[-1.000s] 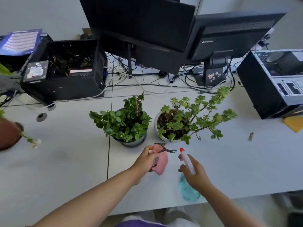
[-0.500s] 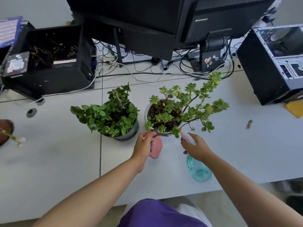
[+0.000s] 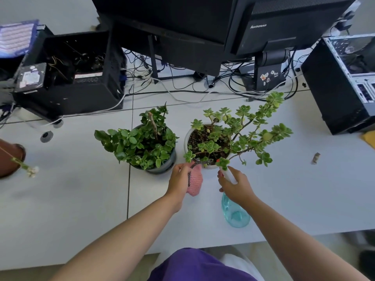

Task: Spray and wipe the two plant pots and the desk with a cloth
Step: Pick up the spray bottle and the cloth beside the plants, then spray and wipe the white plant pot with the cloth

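Note:
Two potted plants stand side by side mid-desk: a grey pot (image 3: 164, 168) on the left and a white pot (image 3: 187, 139) on the right. My left hand (image 3: 178, 182) grips a pink cloth (image 3: 195, 183) with a black-and-white checked strap, held against the near side of the white pot. My right hand (image 3: 236, 186) holds a teal spray bottle (image 3: 235, 214) with a white head and red nozzle; the nozzle points at the white pot's front and is partly hidden under leaves. The white desk (image 3: 81, 199) lies beneath.
Two black monitors (image 3: 263, 27) and tangled cables (image 3: 182, 86) fill the back. An open black computer case (image 3: 77, 78) sits back left, another case (image 3: 341, 84) back right. A brown pot (image 3: 9, 159) is at the left edge; a small scrap (image 3: 315, 158) lies right.
Both hands moved forward from open desk to the white pot: the cloth now touches its near side and the spray nozzle sits under its leaves. My view leaned closer.

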{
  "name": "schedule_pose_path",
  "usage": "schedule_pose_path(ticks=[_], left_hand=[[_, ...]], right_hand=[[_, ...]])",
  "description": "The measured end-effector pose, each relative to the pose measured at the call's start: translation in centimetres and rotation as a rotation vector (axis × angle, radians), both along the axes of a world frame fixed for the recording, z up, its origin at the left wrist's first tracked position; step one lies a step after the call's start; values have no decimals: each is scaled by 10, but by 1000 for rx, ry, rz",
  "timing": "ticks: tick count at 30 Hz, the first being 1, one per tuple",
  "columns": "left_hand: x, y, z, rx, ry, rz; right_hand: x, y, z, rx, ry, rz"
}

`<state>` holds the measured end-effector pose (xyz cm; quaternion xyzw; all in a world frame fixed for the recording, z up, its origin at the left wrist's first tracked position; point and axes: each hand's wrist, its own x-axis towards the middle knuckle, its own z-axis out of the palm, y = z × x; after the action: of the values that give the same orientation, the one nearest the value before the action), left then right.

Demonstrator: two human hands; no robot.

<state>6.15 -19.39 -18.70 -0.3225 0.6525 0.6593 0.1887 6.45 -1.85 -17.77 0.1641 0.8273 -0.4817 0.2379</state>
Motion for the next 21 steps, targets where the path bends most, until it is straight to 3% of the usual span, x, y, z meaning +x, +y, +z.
schedule_pose_path(ticks=[3,6,10,12,14,18,21], left_hand=[[1,0,7,19,32,-6],[3,-1,-1,-49,-63,45],[10,1,-28,-478,-171,-446],[11,4,-28,-547,-227,-468],[4,8,-24,-474,-126,-378],[-11,26,-21,27,-111,-22],[-18,36,-26,168,-81,146]], right_hand=[[3,-2,0,32,9,7],[4,-2,1,-8,-5,-9],[9,-2,1,20,2,5],[12,-1,2,45,7,10],[13,1,2,65,28,16],[11,3,7,90,35,10],[11,5,9,84,18,4]])
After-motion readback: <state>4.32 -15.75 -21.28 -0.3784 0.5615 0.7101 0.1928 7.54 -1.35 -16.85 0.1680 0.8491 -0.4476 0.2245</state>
